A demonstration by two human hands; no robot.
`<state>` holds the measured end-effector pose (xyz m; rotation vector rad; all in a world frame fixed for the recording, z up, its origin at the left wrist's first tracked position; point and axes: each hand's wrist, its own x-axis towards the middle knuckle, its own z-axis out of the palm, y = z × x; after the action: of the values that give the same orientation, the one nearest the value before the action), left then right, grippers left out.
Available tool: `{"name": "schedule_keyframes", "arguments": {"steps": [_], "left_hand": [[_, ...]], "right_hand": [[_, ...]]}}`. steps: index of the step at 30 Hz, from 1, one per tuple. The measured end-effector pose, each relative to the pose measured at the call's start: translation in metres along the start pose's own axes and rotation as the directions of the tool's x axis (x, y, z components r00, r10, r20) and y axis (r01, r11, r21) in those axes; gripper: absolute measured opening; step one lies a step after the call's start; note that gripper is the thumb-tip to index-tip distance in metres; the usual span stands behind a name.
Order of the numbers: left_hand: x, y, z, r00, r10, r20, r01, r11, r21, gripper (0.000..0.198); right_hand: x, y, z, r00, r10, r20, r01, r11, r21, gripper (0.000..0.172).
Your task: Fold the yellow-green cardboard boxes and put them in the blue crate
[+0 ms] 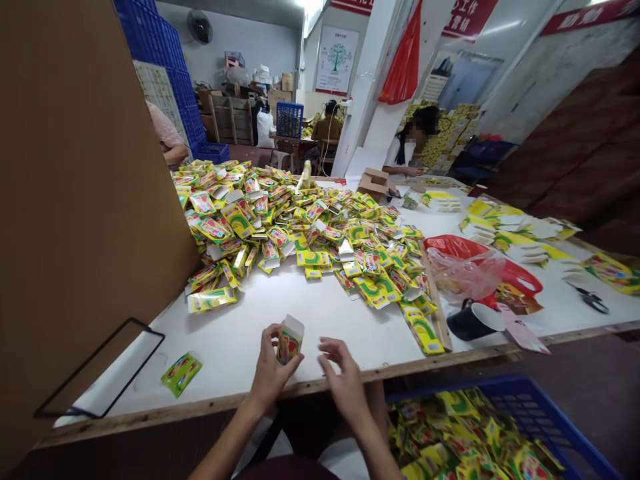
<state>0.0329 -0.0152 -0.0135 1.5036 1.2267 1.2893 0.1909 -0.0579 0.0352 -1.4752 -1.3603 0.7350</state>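
My left hand [273, 367] grips a small printed carton [290, 341] upright above the table's near edge, its white top flap raised. To the right of the carton, apart from it, my right hand [343, 373] has its fingers curved and spread, with nothing visible in them. A green printed sachet [182, 373] lies on the white table to the left. Beyond my hands is a big heap of yellow and green cartons [300, 230], many with white flaps showing.
A blue crate [545, 413] of packets stands below the table edge at right. On the table's right are a dark mug [475, 321], a red plastic bag [517, 275], scissors [590, 298] and flat cartons. A large brown cardboard panel [90, 200] blocks the left. Co-workers sit farther back.
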Motion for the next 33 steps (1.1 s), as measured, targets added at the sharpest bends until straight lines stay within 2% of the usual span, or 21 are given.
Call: {"name": "schedule_keyframes", "arguments": {"steps": [2, 4, 9, 13, 19, 23, 26, 30, 33], "left_hand": [[-0.006, 0.000, 0.004, 0.998, 0.000, 0.055, 0.001, 1.000, -0.015, 0.054], [-0.008, -0.001, 0.001, 0.998, -0.017, 0.067, 0.019, 0.999, -0.032, 0.055], [-0.003, -0.002, -0.013, 0.993, -0.013, 0.117, 0.023, 0.996, -0.089, 0.040], [0.000, -0.005, -0.021, 0.981, 0.027, 0.191, -0.008, 0.995, -0.098, 0.030], [-0.021, -0.010, -0.033, 0.949, 0.209, 0.234, -0.215, 0.977, -0.001, 0.017], [-0.031, -0.018, -0.035, 0.920, 0.299, 0.252, -0.315, 0.949, 0.024, 0.025], [-0.032, -0.021, -0.036, 0.905, 0.354, 0.237, -0.371, 0.928, 0.031, 0.033], [-0.029, -0.014, -0.037, 0.911, 0.316, 0.264, -0.334, 0.942, 0.025, 0.029], [-0.018, -0.004, -0.031, 0.956, 0.220, 0.193, -0.229, 0.973, 0.022, 0.019]], "right_hand": [[0.006, 0.001, 0.025, 0.996, -0.033, 0.078, 0.025, 0.994, 0.105, 0.018], [0.010, 0.004, 0.032, 0.993, -0.051, 0.105, 0.035, 0.988, 0.148, 0.019], [0.016, 0.013, 0.028, 0.988, -0.098, 0.121, 0.074, 0.979, 0.189, 0.023], [0.013, 0.012, 0.023, 0.979, -0.128, 0.158, 0.105, 0.983, 0.147, 0.019], [-0.011, 0.008, 0.013, 0.966, -0.208, 0.156, 0.209, 0.978, 0.011, 0.020], [-0.021, 0.012, 0.012, 0.951, -0.266, 0.159, 0.266, 0.964, 0.017, 0.026], [-0.023, 0.015, 0.012, 0.949, -0.261, 0.176, 0.260, 0.965, 0.027, 0.029], [-0.017, 0.013, 0.015, 0.957, -0.231, 0.175, 0.230, 0.973, 0.030, 0.027], [0.001, 0.011, 0.023, 0.971, -0.200, 0.130, 0.196, 0.979, 0.048, 0.019]]}}
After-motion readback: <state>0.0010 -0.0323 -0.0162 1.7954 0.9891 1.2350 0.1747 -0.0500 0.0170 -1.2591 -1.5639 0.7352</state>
